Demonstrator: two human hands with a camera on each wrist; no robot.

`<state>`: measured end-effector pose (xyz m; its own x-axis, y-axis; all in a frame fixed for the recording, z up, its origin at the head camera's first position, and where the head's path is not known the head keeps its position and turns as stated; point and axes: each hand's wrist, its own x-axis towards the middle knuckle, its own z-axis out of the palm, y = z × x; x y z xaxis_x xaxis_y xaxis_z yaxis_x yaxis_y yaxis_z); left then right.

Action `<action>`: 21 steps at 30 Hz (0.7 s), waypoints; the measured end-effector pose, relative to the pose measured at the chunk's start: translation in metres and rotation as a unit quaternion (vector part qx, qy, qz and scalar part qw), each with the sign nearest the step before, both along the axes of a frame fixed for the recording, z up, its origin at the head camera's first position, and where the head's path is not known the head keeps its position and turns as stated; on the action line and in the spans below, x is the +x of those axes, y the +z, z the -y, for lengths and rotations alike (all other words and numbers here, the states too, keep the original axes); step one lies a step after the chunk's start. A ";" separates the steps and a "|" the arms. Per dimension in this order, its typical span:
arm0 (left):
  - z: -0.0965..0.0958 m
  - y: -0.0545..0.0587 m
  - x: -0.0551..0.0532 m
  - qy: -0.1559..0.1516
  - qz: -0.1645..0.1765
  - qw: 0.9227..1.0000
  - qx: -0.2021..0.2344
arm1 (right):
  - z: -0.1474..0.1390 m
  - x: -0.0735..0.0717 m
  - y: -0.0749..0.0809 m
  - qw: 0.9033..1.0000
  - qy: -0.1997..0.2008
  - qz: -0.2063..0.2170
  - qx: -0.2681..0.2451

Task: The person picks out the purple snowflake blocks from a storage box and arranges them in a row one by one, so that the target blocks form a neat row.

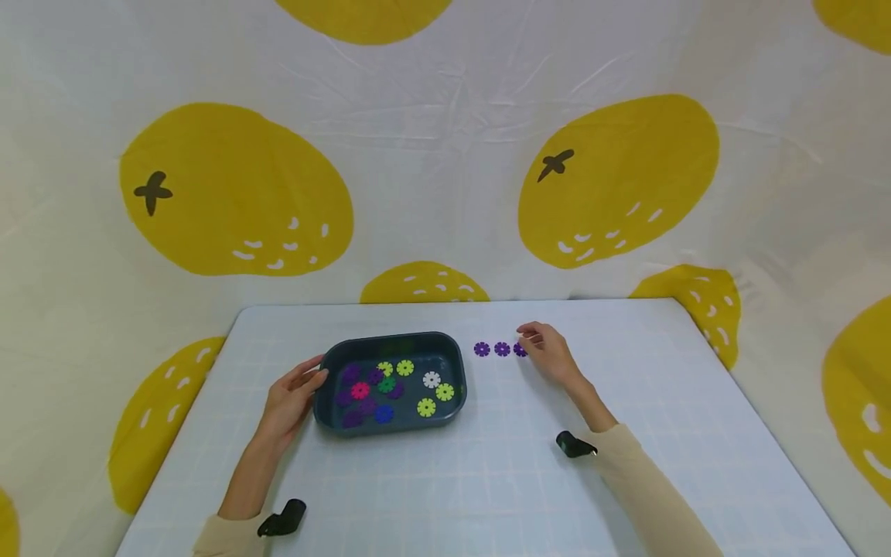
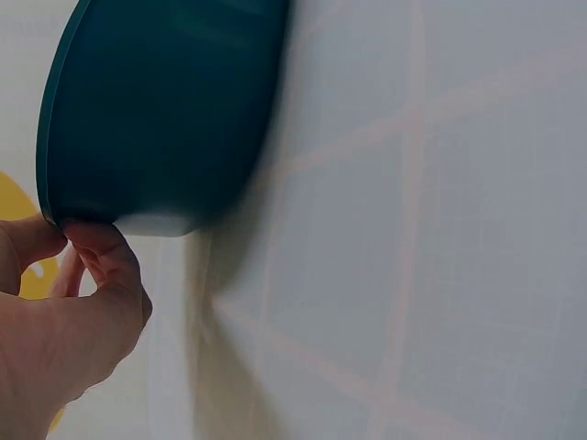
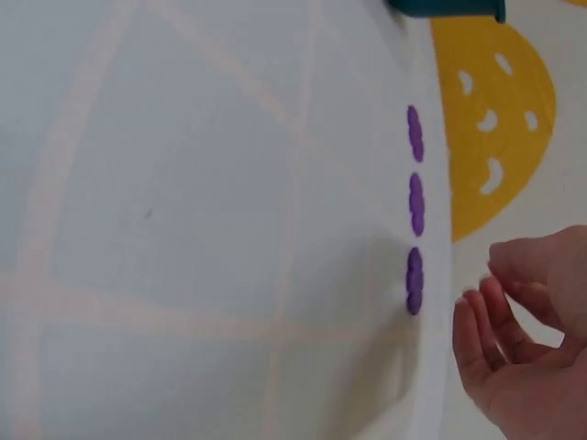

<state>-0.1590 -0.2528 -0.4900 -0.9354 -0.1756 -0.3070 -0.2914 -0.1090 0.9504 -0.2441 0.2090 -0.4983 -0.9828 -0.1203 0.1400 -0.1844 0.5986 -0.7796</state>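
A dark teal tray (image 1: 407, 426) stands left of centre on the table, holding several notched plastic discs in purple, yellow, green, blue, pink and white. My left hand (image 1: 288, 404) pinches its left rim between thumb and fingers; the left wrist view shows that grip on the tray's edge (image 2: 165, 119). Right of the tray, three purple discs (image 1: 502, 349) lie in a row. Over the row's right end is my right hand (image 1: 550, 353), fingers loosely bent. In the right wrist view nothing shows between those fingers, and they are apart from the nearest purple disc (image 3: 415, 280).
The white table (image 1: 431, 495) carries a faint checked pattern. Behind it hangs a pale cloth (image 1: 438, 178) printed with large yellow fruits. A black device (image 1: 284, 518) sits at the left cuff and another black device (image 1: 575, 445) at the right one.
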 end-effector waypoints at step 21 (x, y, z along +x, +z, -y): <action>0.002 -0.001 0.000 -0.007 0.007 1.000 0.005 | 0.090 0.011 0.045 0.990 0.136 -0.038 -0.022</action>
